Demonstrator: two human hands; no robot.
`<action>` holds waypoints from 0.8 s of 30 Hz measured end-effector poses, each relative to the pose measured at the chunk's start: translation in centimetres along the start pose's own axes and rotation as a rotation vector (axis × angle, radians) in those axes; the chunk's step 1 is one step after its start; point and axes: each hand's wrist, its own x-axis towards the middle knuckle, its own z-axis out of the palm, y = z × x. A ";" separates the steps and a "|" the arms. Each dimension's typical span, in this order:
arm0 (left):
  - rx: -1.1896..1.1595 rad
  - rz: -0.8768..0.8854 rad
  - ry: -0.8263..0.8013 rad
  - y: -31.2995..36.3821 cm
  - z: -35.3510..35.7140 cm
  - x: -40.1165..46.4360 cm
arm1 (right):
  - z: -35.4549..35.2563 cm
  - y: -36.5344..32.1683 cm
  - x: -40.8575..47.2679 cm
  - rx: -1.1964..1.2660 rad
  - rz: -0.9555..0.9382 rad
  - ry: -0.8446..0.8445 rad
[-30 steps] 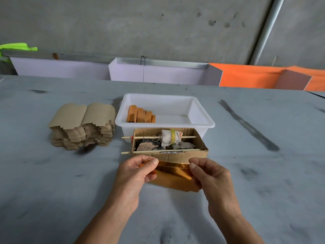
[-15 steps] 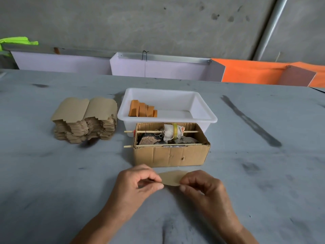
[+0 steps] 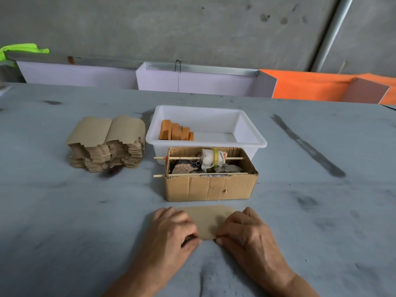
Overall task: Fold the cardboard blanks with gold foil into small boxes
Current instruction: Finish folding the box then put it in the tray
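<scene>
A tan cardboard blank [image 3: 206, 220] lies flat on the grey table, plain side up, just in front of the brown carton. My left hand [image 3: 173, 227] presses its left part and pinches its near edge. My right hand [image 3: 246, 229] does the same on the right side. Both hands cover the blank's ends; no gold foil shows. A tall stack of unfolded blanks [image 3: 107, 144] sits at the left. Several folded orange-gold boxes [image 3: 175, 132] stand in the white tub [image 3: 252, 133].
An open brown carton [image 3: 211, 187] with two wooden sticks across it, a cloth-wrapped roll and scraps inside stands between my hands and the tub. White and orange panels [image 3: 199, 81] line the table's far edge under a concrete wall.
The blank was lifted with its gold side showing against the carton; it has been brought down and turned, and now lies flat under both hands, nearer to me.
</scene>
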 end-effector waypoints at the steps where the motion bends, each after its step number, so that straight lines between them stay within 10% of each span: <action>1: -0.030 -0.044 0.000 0.0 0.1 0.0 | 0.0 0.0 0.0 0.028 0.022 -0.017; 6: -0.122 -0.347 0.015 0.3 0.6 0.2 | 0.4 0.2 0.7 0.135 0.205 -0.090; 24: 0.117 -0.597 -0.007 -0.7 0.9 0.3 | 0.7 -0.2 2.6 -0.004 0.552 -0.196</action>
